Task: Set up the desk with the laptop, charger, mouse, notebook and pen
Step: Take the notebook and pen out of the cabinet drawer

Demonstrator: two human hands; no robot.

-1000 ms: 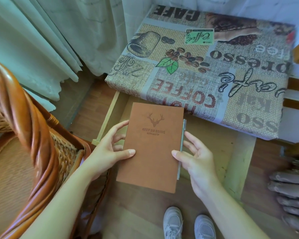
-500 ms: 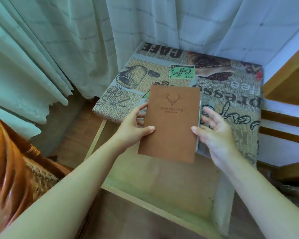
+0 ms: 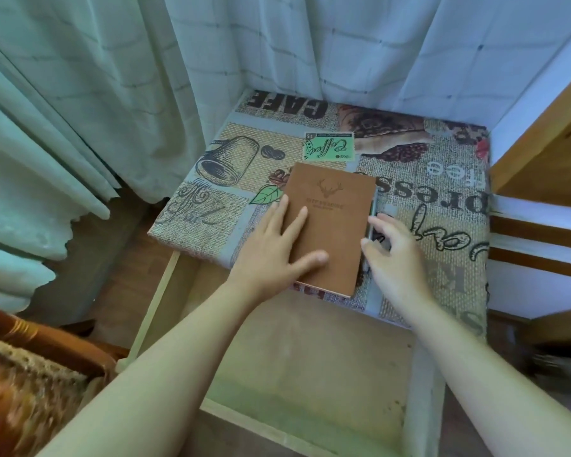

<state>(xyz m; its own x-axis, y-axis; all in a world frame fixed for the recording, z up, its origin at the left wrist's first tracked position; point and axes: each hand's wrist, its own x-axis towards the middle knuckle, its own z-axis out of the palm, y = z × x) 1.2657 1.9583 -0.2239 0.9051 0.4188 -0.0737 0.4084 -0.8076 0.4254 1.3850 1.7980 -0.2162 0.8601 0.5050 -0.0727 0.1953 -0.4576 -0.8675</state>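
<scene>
Notebook is lying on bench, left hand pressing flat, right hand loosely curling at pen; next probably placing the pen.

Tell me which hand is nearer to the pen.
Right. The right hand has its fingertips at the pen beside the notebook's right edge; the left hand lies flat on the notebook's left side.

The bench cloth reads "CAFE" upside down beyond the notebook, with "Coffee" and "1865" on a green label; the notebook's own lettering is unreadable.
</scene>
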